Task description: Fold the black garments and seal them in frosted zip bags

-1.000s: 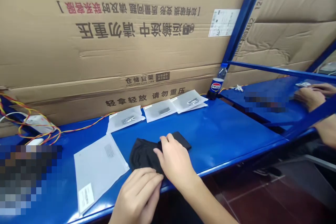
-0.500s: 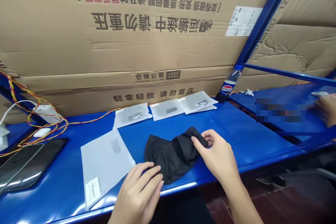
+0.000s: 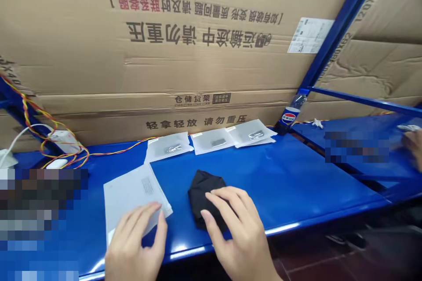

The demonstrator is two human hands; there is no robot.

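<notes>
A black cloth (image 3: 205,184), folded into a compact bundle, lies near the front edge of the blue shelf. My right hand (image 3: 237,228) rests over its right side with the fingers spread, hiding part of it. To the left, a frosted zip bag (image 3: 130,189) lies flat with its zip edge toward the cloth. My left hand (image 3: 138,237) is over the lower part of this bag, fingers stretched and thumb apart, with nothing held in it. Whether its fingertips touch the bag I cannot tell.
Several filled frosted bags (image 3: 212,141) lie along the cardboard (image 3: 204,70) at the back. A cola bottle (image 3: 292,112) stands by the blue post. Twisted wires (image 3: 42,118) and a power strip (image 3: 66,140) are at left. Another person's hand (image 3: 413,145) shows at far right.
The black cloth's right part has been folded over to the left, making it smaller. My right hand has moved left onto it. My left hand has left the cloth and moved over the frosted bag.
</notes>
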